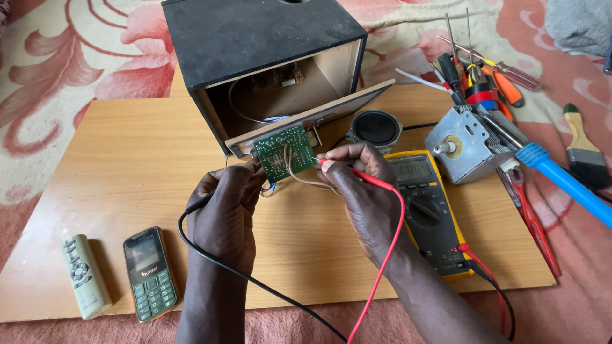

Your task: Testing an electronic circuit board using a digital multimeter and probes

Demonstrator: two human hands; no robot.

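Observation:
A green circuit board [282, 151] hangs by wires from the open back of a black speaker box [255, 44]. My left hand [226, 213] grips a black test probe, its tip hidden at the board's lower left; the black lead [255, 283] trails toward me. My right hand [360, 191] pinches a red test probe [357, 173] whose tip touches the board's right edge. Both leads run to a yellow multimeter [428, 213] lying just right of my right hand.
All rests on a wooden board [127, 159] over a patterned carpet. A keypad phone [150, 274] and small remote [83, 275] lie front left. A loose speaker driver [376, 127], a metal motor [462, 143], screwdrivers [484, 76], a blue-handled tool [564, 181] and a paintbrush [583, 150] crowd the right.

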